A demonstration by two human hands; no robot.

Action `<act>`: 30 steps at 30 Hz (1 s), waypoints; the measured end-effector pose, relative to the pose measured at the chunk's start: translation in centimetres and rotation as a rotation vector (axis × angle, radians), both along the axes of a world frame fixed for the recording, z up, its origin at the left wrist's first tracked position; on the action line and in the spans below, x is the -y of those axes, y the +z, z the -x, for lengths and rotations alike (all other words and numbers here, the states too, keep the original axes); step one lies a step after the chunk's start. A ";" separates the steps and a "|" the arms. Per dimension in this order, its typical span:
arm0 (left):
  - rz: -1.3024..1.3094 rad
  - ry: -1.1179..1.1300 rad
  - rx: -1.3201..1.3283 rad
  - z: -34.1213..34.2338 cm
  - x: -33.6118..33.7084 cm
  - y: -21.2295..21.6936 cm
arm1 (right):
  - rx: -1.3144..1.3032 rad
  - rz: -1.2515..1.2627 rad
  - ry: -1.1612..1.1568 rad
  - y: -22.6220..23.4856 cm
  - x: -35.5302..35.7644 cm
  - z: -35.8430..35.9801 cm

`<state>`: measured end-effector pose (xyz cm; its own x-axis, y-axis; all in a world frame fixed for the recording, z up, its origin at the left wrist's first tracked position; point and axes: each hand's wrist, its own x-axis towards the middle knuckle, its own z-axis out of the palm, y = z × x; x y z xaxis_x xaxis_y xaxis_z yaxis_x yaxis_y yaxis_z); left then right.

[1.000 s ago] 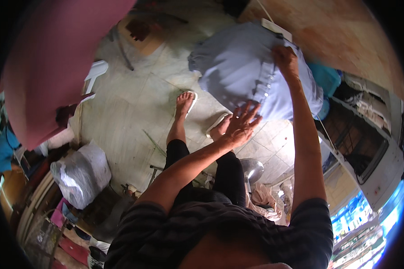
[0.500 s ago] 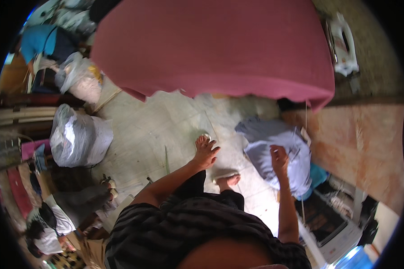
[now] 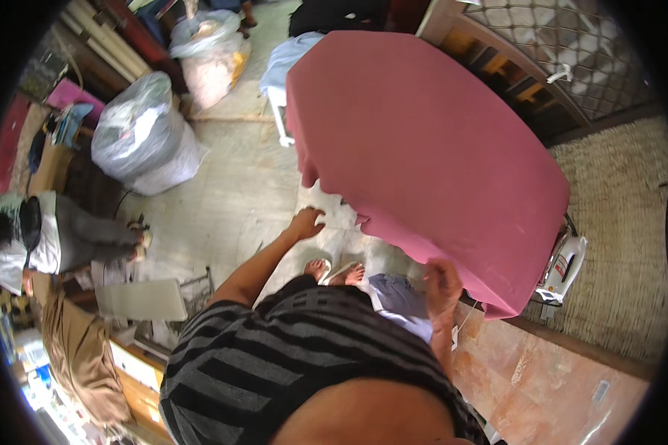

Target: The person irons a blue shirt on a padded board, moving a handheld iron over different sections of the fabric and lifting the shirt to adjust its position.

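Note:
My left hand hangs over the tiled floor, fingers loosely bent and apart, with nothing in it. Just in front lies the wavy edge of a maroon cloth spread over what looks like an ironing table. In the view my right hand overlaps the cloth's near edge; its fingers are half bent and slightly blurred, and no held thing shows. Whether it touches the cloth is unclear. At the cloth's right end stands a white iron. Partly behind my right arm is a blue-grey fabric bundle, low by my feet.
On the left stand two stuffed clear plastic bags, one large bag and another farther back. A person in grey trousers is at the far left, near a pale folding chair. A lattice gate borders the far right.
My view has turned right and I have come nearer the maroon cloth. My right hand now overlaps its near edge instead of the blue-grey bundle; the left remains free.

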<state>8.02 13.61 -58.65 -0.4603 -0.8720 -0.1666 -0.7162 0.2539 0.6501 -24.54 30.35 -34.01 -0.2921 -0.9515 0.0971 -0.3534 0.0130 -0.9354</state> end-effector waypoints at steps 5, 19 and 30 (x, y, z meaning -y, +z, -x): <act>-0.153 0.386 -0.320 -0.1 5.3 1.5 | -0.042 0.179 -0.063 1.5 6.3 3.0; -0.064 1.077 -0.950 -7.2 34.6 0.5 | -0.261 0.119 0.006 0.7 25.8 -2.4; -0.069 1.399 -1.093 -6.3 43.2 -0.6 | -0.628 0.052 -0.033 -1.1 27.9 -3.6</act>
